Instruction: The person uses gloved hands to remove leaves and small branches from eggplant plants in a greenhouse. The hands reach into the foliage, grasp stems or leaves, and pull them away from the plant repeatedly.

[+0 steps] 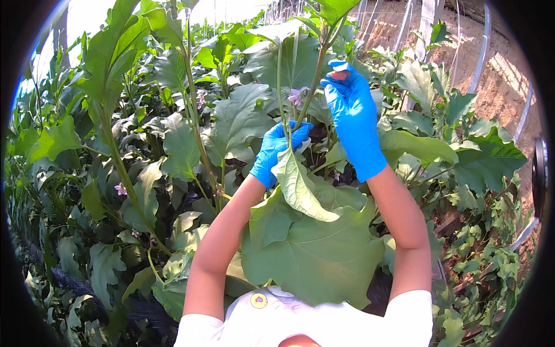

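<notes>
My left hand [284, 141], in a blue glove, is closed around the lower part of an eggplant stem [315, 82] and a thinner pale green stalk [280, 82] beside it. A drooping leaf [301, 188] hangs just below those fingers. My right hand [353, 117], also gloved in blue, is raised to the right of the stem with its fingers curled. A pinkish patch shows at its fingertips; whether that is bare skin or a held thing is unclear. Close to the stem, between the hands, is a purple eggplant flower [297, 96].
Tall eggplant stems [197, 130] rise on the left. A broad leaf [312, 256] spreads before my chest. Dark plastic film [138, 310] covers ground at lower left. Light-coloured posts [427, 30] and a bare earth bank [505, 65] stand at the right.
</notes>
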{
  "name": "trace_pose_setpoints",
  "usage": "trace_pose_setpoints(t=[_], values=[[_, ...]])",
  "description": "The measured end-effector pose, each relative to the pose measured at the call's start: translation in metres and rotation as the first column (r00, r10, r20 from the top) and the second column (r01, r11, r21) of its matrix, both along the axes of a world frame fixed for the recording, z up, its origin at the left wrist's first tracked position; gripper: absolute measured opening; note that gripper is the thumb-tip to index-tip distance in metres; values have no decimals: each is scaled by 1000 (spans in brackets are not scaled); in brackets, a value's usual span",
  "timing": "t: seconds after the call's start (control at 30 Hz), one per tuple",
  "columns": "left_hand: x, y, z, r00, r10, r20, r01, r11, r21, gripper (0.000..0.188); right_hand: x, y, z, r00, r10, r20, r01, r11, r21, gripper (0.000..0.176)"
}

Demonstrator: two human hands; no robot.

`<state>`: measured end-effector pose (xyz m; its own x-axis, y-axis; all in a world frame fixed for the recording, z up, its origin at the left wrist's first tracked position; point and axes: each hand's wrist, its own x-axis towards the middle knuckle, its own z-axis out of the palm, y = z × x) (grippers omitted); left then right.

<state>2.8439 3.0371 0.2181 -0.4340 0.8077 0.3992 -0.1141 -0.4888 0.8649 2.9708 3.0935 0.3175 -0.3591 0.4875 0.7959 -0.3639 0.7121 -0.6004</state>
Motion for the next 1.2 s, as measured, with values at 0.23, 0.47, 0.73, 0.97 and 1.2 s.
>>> trace_pose_setpoints(t=[0.23, 0.47, 0.73, 0.97, 1.2], values=[[34, -15, 2, 994, 111, 6, -111, 994, 5, 36, -10, 48, 35, 825, 565, -12, -547, 792, -272, 33], [40, -28, -3, 963, 249, 105, -270, 897, 351, 50, -5, -2, 26, 704, 697, -137, -709, 699, -92, 26], [1, -20, -17, 909, 325, 262, -390, 885, 254, 39, -77, -27, 68, 815, 285, 505, -511, 764, 394, 33], [-14, -19, -5, 902, 234, 363, -328, 918, 224, 30, -78, 21, 87, 606, -771, -194, 183, -102, 978, 37], [-16, -24, 3, 977, 96, 188, -95, 995, -13, 26, -102, 35, 72, 984, -79, 157, 28, 953, 301, 90]])
